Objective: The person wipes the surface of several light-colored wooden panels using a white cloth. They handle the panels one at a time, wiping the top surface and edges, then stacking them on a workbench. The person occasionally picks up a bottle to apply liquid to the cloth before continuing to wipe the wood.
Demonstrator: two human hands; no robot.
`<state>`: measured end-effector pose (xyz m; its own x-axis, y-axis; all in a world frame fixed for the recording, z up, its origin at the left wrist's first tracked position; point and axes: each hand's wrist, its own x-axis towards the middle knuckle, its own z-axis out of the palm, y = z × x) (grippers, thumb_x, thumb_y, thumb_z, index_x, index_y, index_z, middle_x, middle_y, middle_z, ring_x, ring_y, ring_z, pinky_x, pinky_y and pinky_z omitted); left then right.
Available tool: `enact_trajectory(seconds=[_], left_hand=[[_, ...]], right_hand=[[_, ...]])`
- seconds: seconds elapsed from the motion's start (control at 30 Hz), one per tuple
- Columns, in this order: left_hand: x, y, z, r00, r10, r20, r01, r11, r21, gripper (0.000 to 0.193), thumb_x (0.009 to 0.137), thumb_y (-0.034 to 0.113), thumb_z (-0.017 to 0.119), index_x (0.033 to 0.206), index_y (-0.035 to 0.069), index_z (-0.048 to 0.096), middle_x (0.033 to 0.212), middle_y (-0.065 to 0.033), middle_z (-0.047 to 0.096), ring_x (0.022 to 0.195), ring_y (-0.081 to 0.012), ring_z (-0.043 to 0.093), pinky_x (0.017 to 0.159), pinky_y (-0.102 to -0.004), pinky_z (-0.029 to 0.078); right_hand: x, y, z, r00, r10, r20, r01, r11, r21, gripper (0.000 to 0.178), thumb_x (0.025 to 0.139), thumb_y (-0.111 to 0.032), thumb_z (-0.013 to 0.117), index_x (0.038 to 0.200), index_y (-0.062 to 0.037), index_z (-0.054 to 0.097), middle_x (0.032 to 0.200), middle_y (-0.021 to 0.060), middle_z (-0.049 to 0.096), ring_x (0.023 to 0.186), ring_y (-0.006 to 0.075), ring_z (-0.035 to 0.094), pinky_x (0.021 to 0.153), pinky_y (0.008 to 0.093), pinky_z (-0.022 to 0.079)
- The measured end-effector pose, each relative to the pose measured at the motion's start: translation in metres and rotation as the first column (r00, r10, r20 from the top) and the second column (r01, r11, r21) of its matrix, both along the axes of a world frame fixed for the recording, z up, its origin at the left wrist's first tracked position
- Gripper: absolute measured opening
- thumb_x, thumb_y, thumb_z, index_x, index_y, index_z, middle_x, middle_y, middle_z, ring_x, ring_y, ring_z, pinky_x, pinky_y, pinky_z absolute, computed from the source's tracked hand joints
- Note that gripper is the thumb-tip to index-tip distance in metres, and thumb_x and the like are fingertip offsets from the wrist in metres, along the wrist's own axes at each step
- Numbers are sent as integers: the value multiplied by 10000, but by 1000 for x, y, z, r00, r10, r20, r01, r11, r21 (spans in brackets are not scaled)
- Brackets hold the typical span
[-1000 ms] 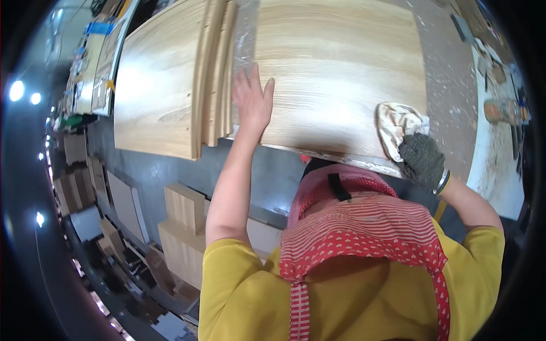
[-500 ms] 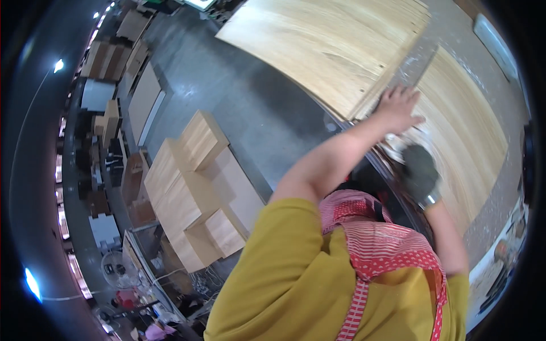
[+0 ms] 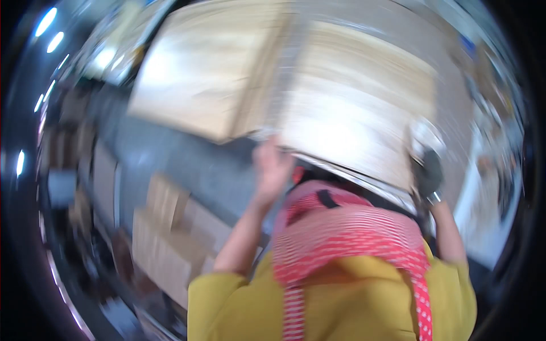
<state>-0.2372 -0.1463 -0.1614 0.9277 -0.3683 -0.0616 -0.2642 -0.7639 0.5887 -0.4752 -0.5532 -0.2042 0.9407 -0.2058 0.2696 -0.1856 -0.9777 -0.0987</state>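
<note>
**Right at the edge: two hands on a big pale panel**

Now the picture is badly smeared by motion, so take this carefully. The left hand (image 3: 272, 165) is up at the near edge of the wide wooden panel (image 3: 352, 113), bare, about where the panel's metal-trimmed rim runs; whether its fingers are curled on that rim or just pressed flat against it, I cannot tell. Over on the other side, the right hand (image 3: 427, 173), in a dark glove, sits at the panel's near right corner with a pale cloth (image 3: 424, 136) bunched just above it; it looks closed around the cloth, though the blur hides the fingers.

A second wooden board (image 3: 199, 85) lies beside the panel on the grey table (image 3: 187, 159), a raised strip between them.

The risk, as I judge it: both hands work right on the overhanging lip, so a slip off that rim could bring a wrist down on the metal trim, and a hard push could shift the panel towards the body.

Room? Open grey surface to the left of the boards; below it, stacked cardboard boxes (image 3: 165, 238) crowd the floor beside the left elbow.
</note>
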Motion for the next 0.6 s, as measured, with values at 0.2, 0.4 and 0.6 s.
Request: enact_trajectory(seconds=[0.2,0.4,0.6], left_hand=[[10,-2,-12,959,7,282,-21,999,45,485,824,205,703,1229,-3,537,1156,-217,521,1096,-384,489,943,-452,380],[10,-9,-15,965,253,-67,-256,965,-50,455,851,298,720,1111,-33,549,812,-74,543,756,-163,506,737,-292,439],[19,-2,0,918,278,-284,-299,954,-31,446,847,338,724,1052,6,506,701,-22,537,598,-109,506,552,-247,420]], right_hand=[[35,-77,74,883,-468,21,442,848,291,336,905,-247,541,1128,-3,603,1078,225,621,1056,382,567,949,419,429],[27,14,95,792,406,-456,-284,906,312,281,821,-193,584,1057,-47,624,1012,168,620,944,265,629,843,415,500],[80,-71,62,982,-137,132,96,956,278,322,895,-293,558,1057,-26,632,1038,237,640,1003,382,610,927,427,458]])
